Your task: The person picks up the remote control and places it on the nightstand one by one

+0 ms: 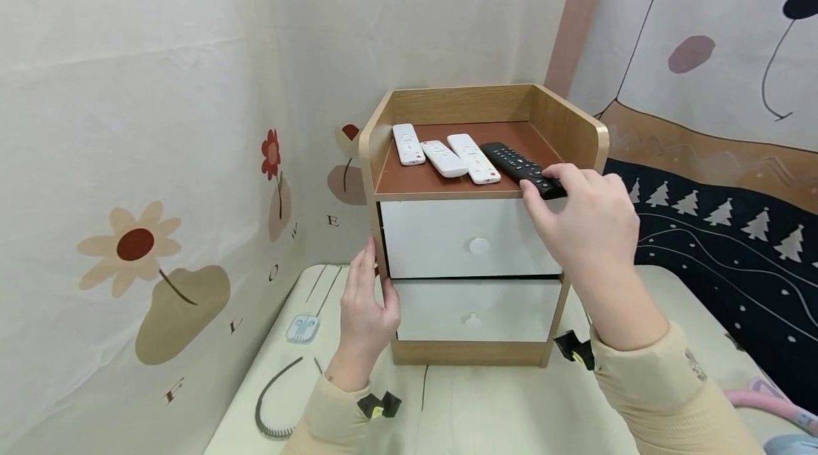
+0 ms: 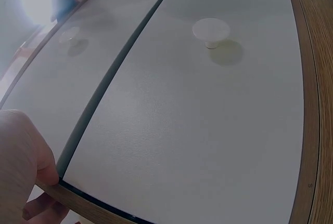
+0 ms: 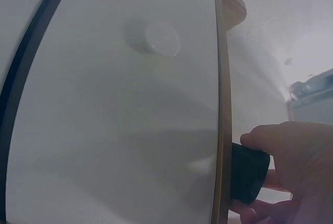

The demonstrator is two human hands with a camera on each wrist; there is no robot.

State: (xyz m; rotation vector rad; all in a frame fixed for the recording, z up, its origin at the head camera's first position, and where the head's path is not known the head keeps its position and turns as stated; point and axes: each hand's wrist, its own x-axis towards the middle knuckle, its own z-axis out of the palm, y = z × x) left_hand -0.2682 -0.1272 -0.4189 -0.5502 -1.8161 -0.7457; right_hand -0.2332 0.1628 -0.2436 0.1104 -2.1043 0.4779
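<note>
A small wooden cabinet (image 1: 469, 353) with two white drawers stands on the bed. On its brown top, my right hand (image 1: 591, 221) pinches the near end of a black remote control (image 1: 511, 160) between thumb and fingers. The remote's end (image 3: 248, 174) juts past the front edge in the right wrist view. Three white remote controls, a left one (image 1: 408, 144), a middle one (image 1: 444, 159) and a right one (image 1: 473, 158), lie left of the black one. My left hand (image 1: 367, 306) rests against the cabinet's left side, fingers straight and thumb at the front edge (image 2: 93, 203).
Raised wooden walls border the cabinet top at the back and sides. Round knobs stick out from the upper drawer (image 1: 441, 224) and lower drawer (image 1: 434, 306). Earphones in a clear case (image 1: 303, 328) and a coiled cord (image 1: 258, 405) lie left. A pink tube-like thing (image 1: 763, 402) lies right.
</note>
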